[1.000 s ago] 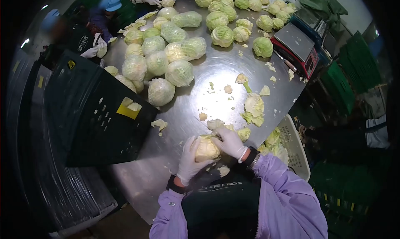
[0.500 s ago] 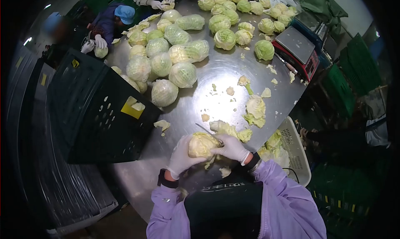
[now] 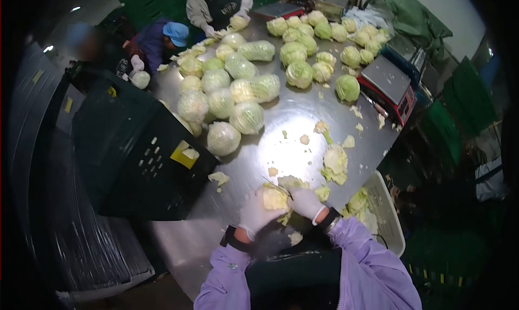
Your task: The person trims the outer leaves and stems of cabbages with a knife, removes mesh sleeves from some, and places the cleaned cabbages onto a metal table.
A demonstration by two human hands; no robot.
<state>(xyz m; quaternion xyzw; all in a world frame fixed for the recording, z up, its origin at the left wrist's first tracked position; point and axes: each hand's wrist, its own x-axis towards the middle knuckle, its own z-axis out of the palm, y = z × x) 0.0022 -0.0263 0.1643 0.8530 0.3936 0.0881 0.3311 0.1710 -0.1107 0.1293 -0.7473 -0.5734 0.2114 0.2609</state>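
The fingers of my left hand point(image 3: 256, 210) curl around a pale cabbage point(image 3: 274, 200) at the near side of the worktop point(image 3: 300, 112), while those of my right hand point(image 3: 305, 203) grip a knife point(image 3: 278, 186), its blade showing at the cabbage's far edge. Loose leaves point(image 3: 335, 162) lie just beyond my right hand; wrapped cabbages point(image 3: 224, 138) cluster farther off, beside a dark crate point(image 3: 127, 164), and a scale point(image 3: 385, 80) stands at the right.

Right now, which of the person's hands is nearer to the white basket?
Right. The right hand is to the left of the white basket, not touching it; the left hand is farther left, holding the cabbage.
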